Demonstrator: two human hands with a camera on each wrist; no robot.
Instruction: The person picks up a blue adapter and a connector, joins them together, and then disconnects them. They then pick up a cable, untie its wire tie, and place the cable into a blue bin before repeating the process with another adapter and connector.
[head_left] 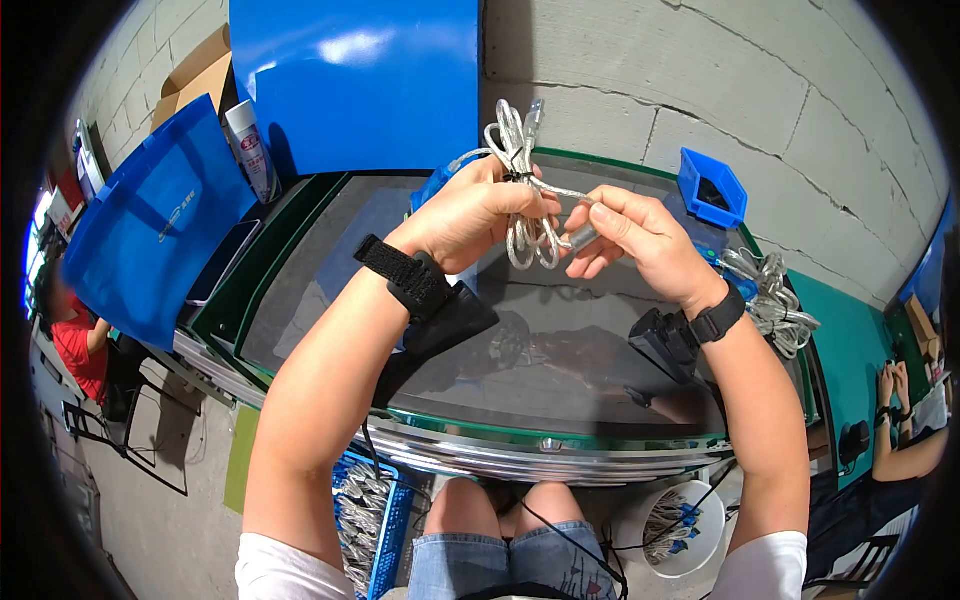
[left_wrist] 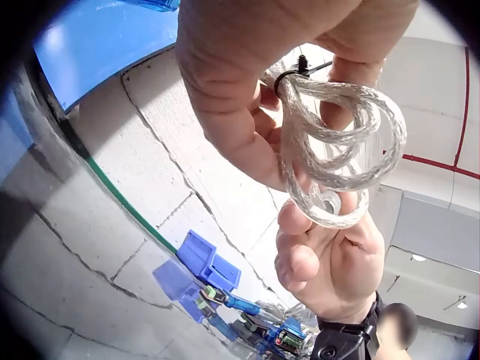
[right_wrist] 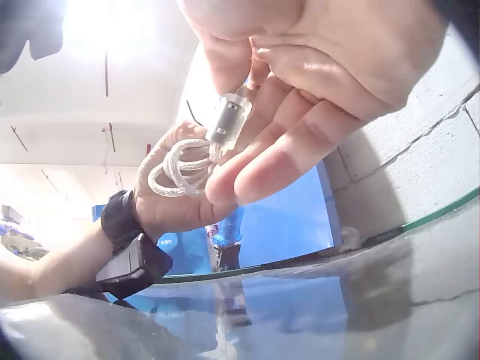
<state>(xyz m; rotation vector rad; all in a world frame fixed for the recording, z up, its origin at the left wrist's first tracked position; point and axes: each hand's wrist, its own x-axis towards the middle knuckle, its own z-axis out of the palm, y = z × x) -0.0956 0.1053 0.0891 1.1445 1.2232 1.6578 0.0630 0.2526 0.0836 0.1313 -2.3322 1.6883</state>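
My left hand grips a coiled, silvery braided cable at its middle, loops standing out above and below the fingers. A black tie is wrapped around the coil. At the top, a clear-and-metal plug points up. A strand runs across from the coil to my right hand, whose thumb and forefinger pinch it. Beside those fingers is a grey cylinder in a clear sleeve, on the cable and in front of the open palm. A blue piece shows behind the left wrist.
Both hands are above a dark glossy tabletop. More coiled cables lie at its right, near a small blue bin. A spray can stands back left. Below are a blue basket and a white bucket, both holding cables.
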